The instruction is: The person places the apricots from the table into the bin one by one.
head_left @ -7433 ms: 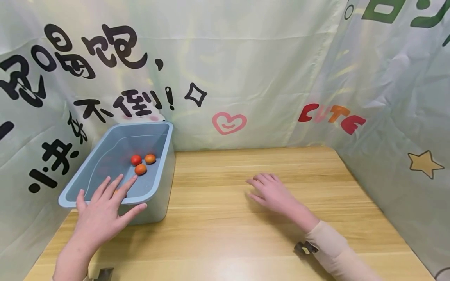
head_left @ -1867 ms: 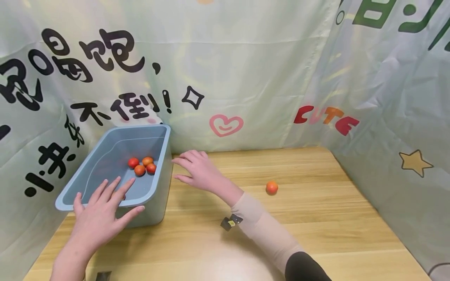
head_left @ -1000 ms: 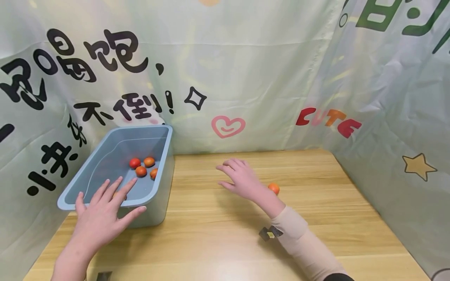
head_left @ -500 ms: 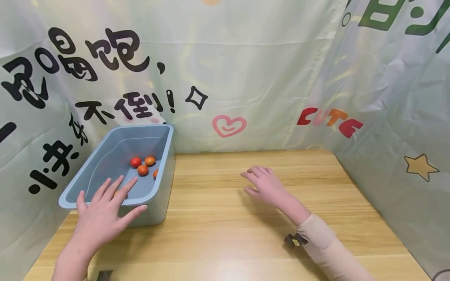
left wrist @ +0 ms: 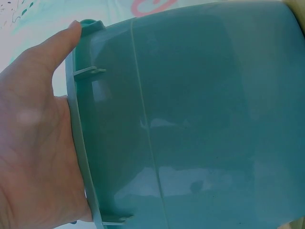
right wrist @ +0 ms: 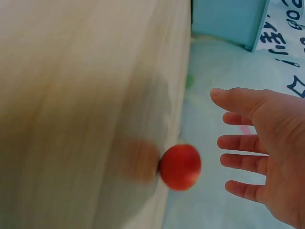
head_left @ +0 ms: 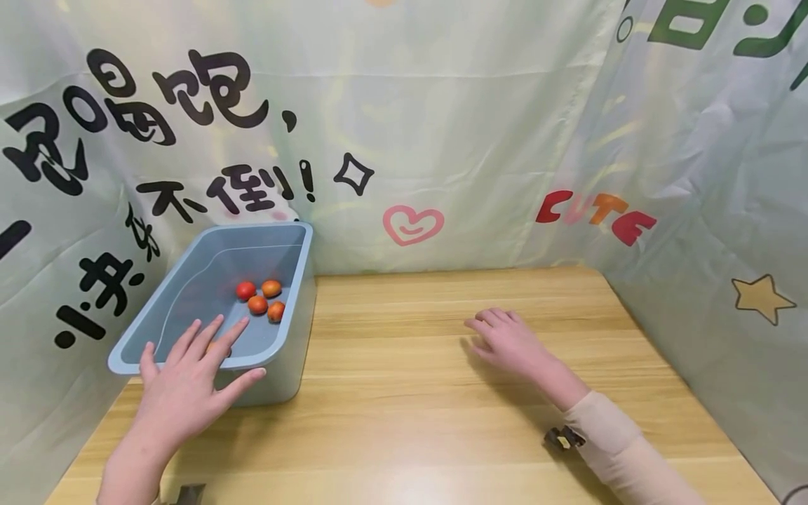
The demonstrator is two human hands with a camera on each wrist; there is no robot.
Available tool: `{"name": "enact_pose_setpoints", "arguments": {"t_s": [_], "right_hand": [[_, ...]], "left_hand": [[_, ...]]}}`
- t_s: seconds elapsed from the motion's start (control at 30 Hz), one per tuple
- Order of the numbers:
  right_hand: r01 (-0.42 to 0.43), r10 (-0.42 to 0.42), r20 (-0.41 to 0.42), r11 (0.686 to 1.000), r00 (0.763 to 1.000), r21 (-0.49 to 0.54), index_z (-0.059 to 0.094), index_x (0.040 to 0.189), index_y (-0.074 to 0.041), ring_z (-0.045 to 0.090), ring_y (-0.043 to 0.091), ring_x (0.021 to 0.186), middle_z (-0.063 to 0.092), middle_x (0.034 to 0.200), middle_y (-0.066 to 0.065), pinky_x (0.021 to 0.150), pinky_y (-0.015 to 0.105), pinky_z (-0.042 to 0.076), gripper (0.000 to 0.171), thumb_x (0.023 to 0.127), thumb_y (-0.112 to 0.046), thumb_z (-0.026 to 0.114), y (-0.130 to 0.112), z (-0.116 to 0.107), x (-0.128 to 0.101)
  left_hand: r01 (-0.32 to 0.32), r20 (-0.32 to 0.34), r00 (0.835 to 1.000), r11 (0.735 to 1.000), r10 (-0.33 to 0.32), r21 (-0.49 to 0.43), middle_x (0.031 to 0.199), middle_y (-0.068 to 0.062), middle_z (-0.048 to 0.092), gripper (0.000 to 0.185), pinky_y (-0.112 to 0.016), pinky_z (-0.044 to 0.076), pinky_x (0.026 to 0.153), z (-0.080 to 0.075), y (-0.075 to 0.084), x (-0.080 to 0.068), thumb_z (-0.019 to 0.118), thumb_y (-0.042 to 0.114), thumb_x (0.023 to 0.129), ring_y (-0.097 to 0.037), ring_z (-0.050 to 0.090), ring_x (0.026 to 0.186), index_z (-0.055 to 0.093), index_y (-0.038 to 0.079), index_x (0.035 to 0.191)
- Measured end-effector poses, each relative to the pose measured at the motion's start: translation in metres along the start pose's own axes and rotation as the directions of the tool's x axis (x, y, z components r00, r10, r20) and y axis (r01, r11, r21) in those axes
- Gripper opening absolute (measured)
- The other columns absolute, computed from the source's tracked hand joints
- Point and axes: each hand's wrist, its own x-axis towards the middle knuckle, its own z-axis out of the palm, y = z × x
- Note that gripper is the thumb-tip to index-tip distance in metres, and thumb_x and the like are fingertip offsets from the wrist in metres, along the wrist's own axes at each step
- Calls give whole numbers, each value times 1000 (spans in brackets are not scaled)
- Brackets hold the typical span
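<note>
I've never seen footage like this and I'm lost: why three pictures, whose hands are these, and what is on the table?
There is no machine here: a person works with two bare hands and wears three cameras. The wide picture comes from the head and looks down at a wooden table walled in by printed cloth. The other two come from the wrists.

The left hand rests with straight fingers on the near rim of a blue plastic bin; the left wrist view shows that bin's outer wall up close. At least four small red-orange tomatoes lie in the bin.

The right hand is open above the table and holds nothing. Its wrist camera shows one more tomato on the table just in front of the palm, apart from the fingers; in the head view the hand hides it.
</note>
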Motion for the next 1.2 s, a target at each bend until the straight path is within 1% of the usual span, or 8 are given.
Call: {"name": "enact_pose_setpoints", "arguments": {"t_s": [0.2,0.3,0.5,0.67,0.77,0.93,1.03,1.2], "right_hand": [[-36,37,55,999,998,-14,62,127,-11,59,33,112,64,118,13,94,56,47,52,83,-35,75,12,4,-11],[-54,55,75,998,996,-20,62,127,-9,60,34,109,64,116,14,92,57,49,55,80,-33,78,17,6,-15],[-63,64,67,998,996,-20,64,120,-7,64,35,99,66,107,15,82,55,53,48,77,-21,80,25,5,-19],[-81,81,69,997,994,-9,65,116,-7,64,34,95,67,103,14,78,54,53,42,78,-18,79,26,5,-20],[-81,81,61,997,995,-9,66,116,-8,65,34,95,68,104,13,78,53,54,39,80,-18,78,24,6,-18],[-54,55,40,998,998,-8,66,115,-8,66,32,95,69,103,12,79,51,54,35,83,-20,75,17,10,-10],[-31,31,33,999,999,-13,66,114,-8,65,31,94,69,102,12,80,50,54,35,83,-21,76,13,12,-4],[-3,4,44,1000,999,-7,66,117,-8,66,31,99,69,105,11,83,51,53,38,84,-23,75,4,14,11]], "left_hand": [[3,-2,1000,1000,-3,4,151,-17,41,84,-82,4,99,-1,1,0,62,69,80,-44,30,139,30,39,152],[-2,-5,1000,1000,2,4,151,-18,42,84,-83,3,99,-1,0,1,61,69,81,-44,30,139,31,37,152],[-5,-9,1000,1000,5,5,151,-18,41,84,-83,2,99,0,0,1,61,69,81,-44,29,140,32,36,152],[-6,-7,1000,1000,6,11,152,-18,41,84,-83,2,99,0,-1,1,60,70,81,-44,29,141,31,36,152],[-6,-8,1000,1000,6,12,151,-18,41,84,-83,2,99,0,-1,1,60,71,81,-44,29,141,32,35,152],[-2,-7,1000,1000,2,13,151,-17,42,84,-83,3,99,0,0,1,59,71,81,-43,30,140,31,36,152],[-1,-7,1000,1000,2,12,151,-17,42,84,-82,3,99,1,0,1,59,71,81,-43,30,140,31,37,152],[-4,-14,1000,1000,4,8,151,-17,42,83,-83,3,99,1,0,-1,61,69,81,-44,30,140,31,38,152]]}}
